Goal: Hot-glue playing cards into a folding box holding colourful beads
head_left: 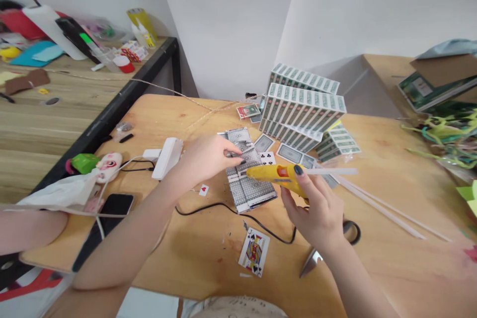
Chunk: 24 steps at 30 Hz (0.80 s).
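Note:
My right hand [316, 203] is wrapped around a yellow hot glue gun [274, 175], with a clear glue stick [331, 171] jutting from its back. The gun's nozzle points left, close over a panel of grey patterned playing cards [249, 186] joined together on the table. Above the upper part of that panel is my left hand [214, 159], thumb and index finger pinched together. Whatever lies between those fingertips is too small to make out. A black cord [212, 204] runs below the panel. Nearer me lies a jack of spades card [254, 252], face up.
Stacked card boxes [301, 107] stand at the back, with loose cards [290, 152] before them. Scissors [313, 261] lie beneath my right wrist; spare glue sticks [387, 208] are to the right. A white power strip [167, 158], phone [117, 204] and another person's limb [33, 231] are left.

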{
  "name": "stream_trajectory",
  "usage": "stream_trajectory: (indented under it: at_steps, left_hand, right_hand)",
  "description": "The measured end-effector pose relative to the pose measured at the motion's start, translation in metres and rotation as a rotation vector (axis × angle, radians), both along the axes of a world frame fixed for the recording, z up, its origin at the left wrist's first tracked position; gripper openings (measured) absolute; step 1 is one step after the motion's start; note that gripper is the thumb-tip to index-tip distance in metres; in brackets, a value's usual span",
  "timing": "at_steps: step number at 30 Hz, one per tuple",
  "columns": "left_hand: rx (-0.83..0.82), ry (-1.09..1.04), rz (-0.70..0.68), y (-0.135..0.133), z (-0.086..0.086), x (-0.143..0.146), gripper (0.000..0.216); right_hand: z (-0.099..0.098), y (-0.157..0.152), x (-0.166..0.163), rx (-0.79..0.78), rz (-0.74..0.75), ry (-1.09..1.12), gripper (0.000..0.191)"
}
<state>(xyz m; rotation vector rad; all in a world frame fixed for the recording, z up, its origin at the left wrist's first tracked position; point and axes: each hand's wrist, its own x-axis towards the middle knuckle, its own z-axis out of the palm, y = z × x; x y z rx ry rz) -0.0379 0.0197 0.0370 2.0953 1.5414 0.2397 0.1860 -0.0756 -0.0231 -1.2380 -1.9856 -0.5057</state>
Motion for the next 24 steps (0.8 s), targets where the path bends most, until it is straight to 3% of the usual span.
stream_trajectory:
  at_steps: [6, 15, 20, 24]
  left_hand:
    - [0.09, 0.111, -0.246, 0.021, 0.004, 0.011, 0.024]
    - [0.033, 0.376, -0.335, 0.026, 0.029, 0.039, 0.016]
    - [0.057, 0.396, -0.381, 0.031, 0.029, 0.045, 0.016]
    - [0.033, 0.383, -0.367, 0.034, 0.026, 0.046, 0.016]
  right_hand:
    - [0.002, -0.003, -0.001, 0.013, -0.009, -0.028, 0.085]
    - [0.0, -0.007, 0.003, 0.067, 0.01, -0.1, 0.089]
    - [-0.007, -0.01, 0.011, 0.053, 0.07, -0.108, 0.072]
    - [-0.016, -0.012, 0.024, 0.115, 0.077, 0.008, 0.076]
